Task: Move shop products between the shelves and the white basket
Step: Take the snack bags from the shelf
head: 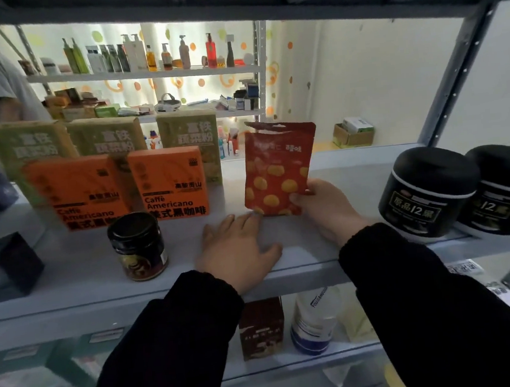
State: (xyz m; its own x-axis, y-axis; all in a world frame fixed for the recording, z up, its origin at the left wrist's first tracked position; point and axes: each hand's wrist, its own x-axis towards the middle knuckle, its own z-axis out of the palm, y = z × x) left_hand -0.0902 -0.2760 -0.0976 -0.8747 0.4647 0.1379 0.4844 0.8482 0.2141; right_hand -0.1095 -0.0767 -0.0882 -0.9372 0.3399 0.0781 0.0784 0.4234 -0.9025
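One red pouch (279, 172) is standing upright on the grey shelf (338, 167), its flat foil-like face printed with round yellow shapes and its top edge cut with a hanging notch. The right hand (322, 207) is making its grip on the pouch's lower right corner, thumb on the front and fingers wrapping behind. The left hand (237, 250) is lying palm-down on the shelf with fingers spread flat, its fingertips just touching the pouch's lower left edge and pinching nothing. Both arms are wearing black, soft-looking sleeves.

To the left, two orange boxes (124, 189) reading "Caffè Americano" are standing side by side, rectangular and matte. Behind them, three olive-green cartons (187, 143) are lining up in a row, taller and card-like. One small dark glass jar (138, 246) with a black screw lid is sitting near the shelf's front edge, just left of the left hand. At the right, two round black tubs (426, 190) with domed lids and glossy sides are sitting close together; a third dark shape is peeking in at the frame's edge, too cropped to tell.

On the shelf below, one dark red box (261, 328) and one white bottle (314, 321) with a blue band are standing side by side.
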